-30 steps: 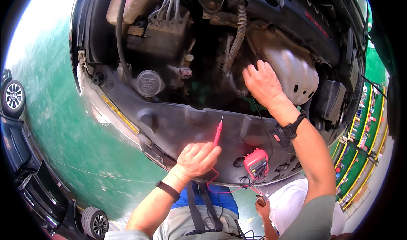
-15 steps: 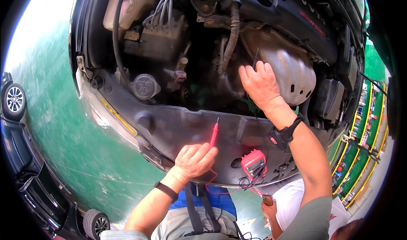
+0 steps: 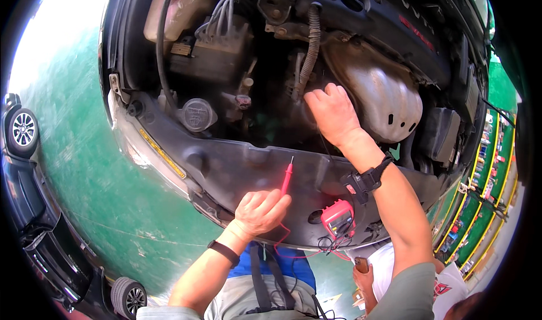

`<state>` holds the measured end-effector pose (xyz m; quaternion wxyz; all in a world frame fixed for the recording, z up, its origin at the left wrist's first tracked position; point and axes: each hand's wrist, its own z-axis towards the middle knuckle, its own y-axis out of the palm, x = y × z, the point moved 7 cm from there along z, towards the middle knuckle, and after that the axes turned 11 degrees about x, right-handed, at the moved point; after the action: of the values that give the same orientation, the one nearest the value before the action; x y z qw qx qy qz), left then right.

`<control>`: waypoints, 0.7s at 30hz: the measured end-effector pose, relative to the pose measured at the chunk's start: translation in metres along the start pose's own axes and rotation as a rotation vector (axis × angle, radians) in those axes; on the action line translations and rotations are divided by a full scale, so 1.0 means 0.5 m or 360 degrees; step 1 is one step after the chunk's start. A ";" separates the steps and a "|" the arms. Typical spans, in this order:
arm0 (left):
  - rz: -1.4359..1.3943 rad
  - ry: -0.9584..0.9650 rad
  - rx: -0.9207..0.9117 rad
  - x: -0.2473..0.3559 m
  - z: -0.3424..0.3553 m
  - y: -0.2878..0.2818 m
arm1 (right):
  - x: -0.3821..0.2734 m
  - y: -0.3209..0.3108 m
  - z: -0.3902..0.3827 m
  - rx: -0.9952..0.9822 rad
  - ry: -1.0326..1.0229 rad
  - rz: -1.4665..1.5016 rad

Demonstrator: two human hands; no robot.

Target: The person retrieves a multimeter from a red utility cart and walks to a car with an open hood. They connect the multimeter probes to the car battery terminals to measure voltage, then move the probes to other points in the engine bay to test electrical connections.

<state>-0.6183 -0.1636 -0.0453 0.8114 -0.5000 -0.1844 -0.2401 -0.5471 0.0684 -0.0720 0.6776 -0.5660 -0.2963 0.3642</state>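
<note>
My left hand (image 3: 262,211) is closed round a red test probe (image 3: 287,179), its metal tip pointing up over the black front panel (image 3: 243,176). A red lead (image 3: 281,238) runs from that hand towards a red multimeter (image 3: 339,218), which rests near the panel's front edge. Over the engine bay, my right hand (image 3: 333,115) is closed beside a ribbed hose (image 3: 310,54) and a metal heat shield (image 3: 375,88). A thin black lead (image 3: 323,142) hangs below its fingers; the black probe they hold is now hidden by the hand.
A round-capped reservoir (image 3: 197,115) and a black fuse box (image 3: 212,57) sit at the left of the bay. The engine cover (image 3: 389,26) lies behind. At lower right is another person's hand (image 3: 364,277) with a phone (image 3: 361,264). Shelving (image 3: 480,190) stands far right.
My right hand has moved left and slightly down, off the heat shield towards the ribbed hose's lower end. The black probe tip has gone out of sight. My left hand stays nearly still.
</note>
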 end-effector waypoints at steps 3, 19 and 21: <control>0.0007 -0.0006 -0.0004 0.001 0.000 -0.002 | 0.009 0.000 -0.006 -0.0056 0.0086 0.0161; -0.0620 -0.0699 0.0267 -0.032 0.176 -0.056 | -0.015 -0.060 -0.075 -0.0328 0.0400 0.0209; -0.0715 -0.0787 0.0287 -0.056 0.228 -0.035 | -0.023 -0.045 -0.078 -0.0397 0.0382 0.0174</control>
<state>-0.6580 -0.0623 0.0015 0.7099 -0.4162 -0.5015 -0.2670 -0.5184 0.0355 -0.0569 0.6118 -0.7003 -0.2251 0.2907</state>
